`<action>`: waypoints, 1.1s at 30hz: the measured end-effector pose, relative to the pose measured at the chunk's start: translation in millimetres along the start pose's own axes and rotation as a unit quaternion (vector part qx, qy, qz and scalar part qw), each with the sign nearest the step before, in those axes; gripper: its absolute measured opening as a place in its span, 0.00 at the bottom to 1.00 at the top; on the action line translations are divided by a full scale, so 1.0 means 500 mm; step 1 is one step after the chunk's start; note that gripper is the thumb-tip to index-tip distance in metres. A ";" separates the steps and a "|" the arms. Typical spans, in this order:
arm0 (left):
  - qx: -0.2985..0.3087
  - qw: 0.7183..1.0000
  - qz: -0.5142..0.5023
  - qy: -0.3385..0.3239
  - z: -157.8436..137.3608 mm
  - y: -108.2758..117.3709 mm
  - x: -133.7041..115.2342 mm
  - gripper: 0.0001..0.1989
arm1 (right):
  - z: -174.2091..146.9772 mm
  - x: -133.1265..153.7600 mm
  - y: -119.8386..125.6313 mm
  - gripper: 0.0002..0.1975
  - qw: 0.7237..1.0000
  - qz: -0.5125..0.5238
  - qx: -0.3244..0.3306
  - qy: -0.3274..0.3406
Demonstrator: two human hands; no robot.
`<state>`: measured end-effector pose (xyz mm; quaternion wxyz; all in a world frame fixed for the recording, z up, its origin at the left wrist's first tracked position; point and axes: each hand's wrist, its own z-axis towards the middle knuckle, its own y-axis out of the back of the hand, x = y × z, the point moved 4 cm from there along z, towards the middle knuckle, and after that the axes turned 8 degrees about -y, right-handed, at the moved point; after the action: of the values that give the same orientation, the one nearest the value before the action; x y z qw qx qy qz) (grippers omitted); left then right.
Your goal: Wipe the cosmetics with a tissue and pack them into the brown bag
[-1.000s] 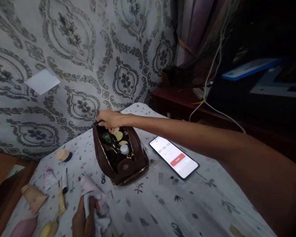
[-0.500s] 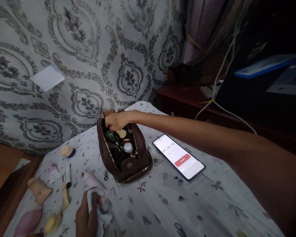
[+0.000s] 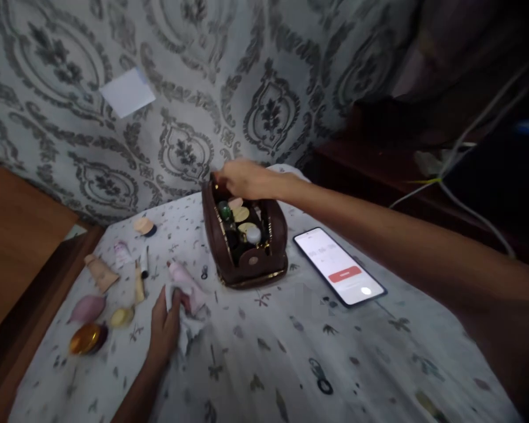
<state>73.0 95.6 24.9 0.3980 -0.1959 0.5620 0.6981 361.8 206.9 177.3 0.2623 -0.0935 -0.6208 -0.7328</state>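
A brown cosmetic bag (image 3: 214, 235) stands unzipped, with a green item, round pale items and a white-capped jar (image 3: 253, 236) inside. My right hand (image 3: 247, 179) is at the bag's far end, fingers curled down at the rim; whatever they grip is hidden. Lower left, my left hand (image 3: 165, 320) is closed around a crumpled white cloth (image 3: 190, 332). A pink tube (image 3: 186, 279) lies against that cloth by the fingers; whether the hand grips the tube too is unclear.
Right of the bag lies a lit phone (image 3: 341, 267). At left are a tan tube (image 3: 101, 273), a pink sponge (image 3: 88, 308), a yellow sponge (image 3: 122, 317), an amber jar (image 3: 88, 339) and other cosmetics. A patterned curtain (image 3: 185, 147) hangs behind; white cables (image 3: 476, 220) run at right.
The view has shifted, so the bag, phone and cosmetics appear higher and further right. The amber jar now shows fully. My right hand stays at the bag's far end; my left still holds the cloth.
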 end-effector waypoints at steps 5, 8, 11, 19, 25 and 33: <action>-0.100 0.991 -0.040 0.082 0.011 0.042 0.026 0.24 | -0.148 0.103 -0.020 0.12 0.968 0.169 -0.142 0.120; -0.122 0.991 0.001 0.047 0.032 0.067 0.042 0.22 | -0.235 0.175 -0.113 0.13 0.970 0.186 -0.026 0.157; -0.115 0.988 0.080 -0.061 0.069 0.076 0.051 0.18 | -0.269 0.212 -0.234 0.14 0.981 0.116 0.088 0.127; -0.003 0.977 0.163 -0.139 0.144 0.019 0.121 0.20 | -0.231 0.229 -0.418 0.29 0.996 -0.031 0.077 -0.020; 0.037 0.963 0.209 -0.166 0.126 0.001 0.108 0.24 | -0.228 0.229 -0.454 0.29 0.999 -0.014 0.035 -0.014; 0.013 0.967 0.197 -0.160 0.068 0.011 0.100 0.22 | -0.209 0.209 -0.451 0.22 0.997 0.048 0.035 -0.046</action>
<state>44.4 144.0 2.3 0.3398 0.0387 0.5278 0.7775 180.5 99.6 9.4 0.2712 -0.1480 -0.6521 -0.6923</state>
